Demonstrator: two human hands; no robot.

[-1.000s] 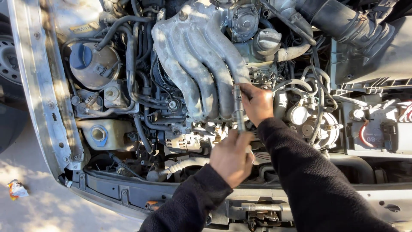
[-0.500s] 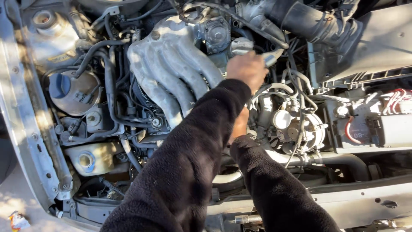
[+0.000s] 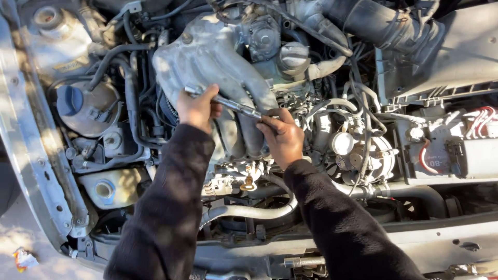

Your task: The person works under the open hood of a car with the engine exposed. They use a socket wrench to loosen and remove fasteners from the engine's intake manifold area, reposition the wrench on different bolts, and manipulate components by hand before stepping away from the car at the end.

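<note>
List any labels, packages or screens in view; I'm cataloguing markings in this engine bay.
Yellow label: small strip on the pale tank, upper left.
Fuse box: right side, black patch with pale print beside red wires.
Wrapper: crumpled, red, yellow and white, on the ground, lower left.
No screens.

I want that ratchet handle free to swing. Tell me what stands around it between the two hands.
Nothing lies between the hands and the ratchet: the left hand grips its handle end, the right hand its head end. The grey intake manifold lies directly beneath the tool, and black hoses crowd the left side. The fastener itself is hidden under the right hand.
</note>
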